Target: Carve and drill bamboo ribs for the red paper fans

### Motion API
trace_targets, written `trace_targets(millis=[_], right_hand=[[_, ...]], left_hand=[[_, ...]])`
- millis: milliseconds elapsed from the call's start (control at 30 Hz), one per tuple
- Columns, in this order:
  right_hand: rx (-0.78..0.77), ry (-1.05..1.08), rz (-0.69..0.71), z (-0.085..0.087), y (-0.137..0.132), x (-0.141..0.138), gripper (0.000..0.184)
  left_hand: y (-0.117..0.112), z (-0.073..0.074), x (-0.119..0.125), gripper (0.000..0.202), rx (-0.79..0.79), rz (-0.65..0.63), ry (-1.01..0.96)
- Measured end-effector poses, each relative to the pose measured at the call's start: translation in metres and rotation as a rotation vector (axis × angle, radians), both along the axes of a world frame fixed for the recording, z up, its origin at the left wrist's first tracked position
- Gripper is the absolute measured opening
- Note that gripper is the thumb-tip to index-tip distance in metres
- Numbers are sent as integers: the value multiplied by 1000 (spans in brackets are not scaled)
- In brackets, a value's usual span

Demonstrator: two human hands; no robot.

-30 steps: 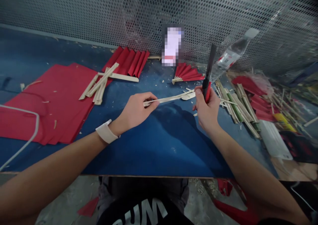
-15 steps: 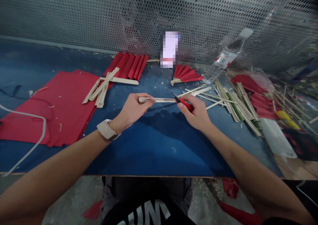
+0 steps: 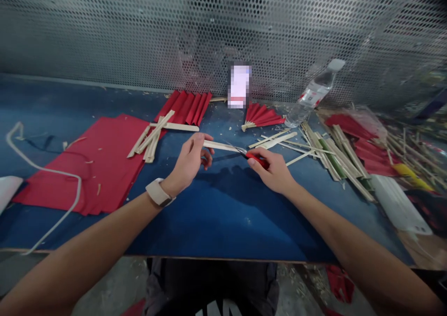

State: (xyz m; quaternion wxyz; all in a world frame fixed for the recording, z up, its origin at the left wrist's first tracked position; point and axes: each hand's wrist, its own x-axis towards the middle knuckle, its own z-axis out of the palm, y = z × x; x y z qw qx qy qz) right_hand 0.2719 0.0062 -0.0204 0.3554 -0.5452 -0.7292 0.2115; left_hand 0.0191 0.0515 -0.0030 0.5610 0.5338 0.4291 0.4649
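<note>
Over the blue tabletop, my left hand pinches one end of a pale bamboo strip, with some of its fingers hanging loose below. My right hand is wrapped round the red handle of a knife. The thin blade points left and lies along the strip's right end; whether it cuts into the wood I cannot tell. Beyond my left hand, a crossed pile of bamboo strips rests by a pleated red sheet. A small red folding fan lies behind my right hand.
Stacked red sheets lie at left under a white cable. To the right are loose bamboo strips, a tilted water bottle and a white power bank-like block. A phone leans on the perforated metal screen.
The view has tilted up and shifted left. My left hand has turned and its fingers have loosened around the strip, which now slants down toward the right. The knife stays at its right end.
</note>
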Motion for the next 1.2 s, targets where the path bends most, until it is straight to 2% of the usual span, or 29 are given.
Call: trace_targets(millis=[67,233,367,533,667,733,900,1100,1200], right_hand=[[-31,-22,-7,2,-1,0,57],[-117,-106,32,7,-2,0,57],[-121,-189,50,10,-4,-2,53],[-122,-199,17,10,-6,-4,55],[-141,-189,-10,9,-7,-5,57],[-138,-199,-22,8,-8,-5,56],[-116,-190,-17,9,-8,-4,57],[-87,-141,-33,9,-8,-4,58],[-93,-155,-47,8,-7,-4,58]], left_hand=[[4,-3,-4,31,72,39,37],[20,-10,-16,26,355,128,310],[25,-11,-20,25,453,150,420],[11,1,-19,27,527,97,490],[3,15,-19,31,801,49,676],[3,19,-20,32,867,38,698],[10,18,-26,29,887,-6,696],[14,15,-26,27,627,38,496],[13,16,-25,31,647,38,542]])
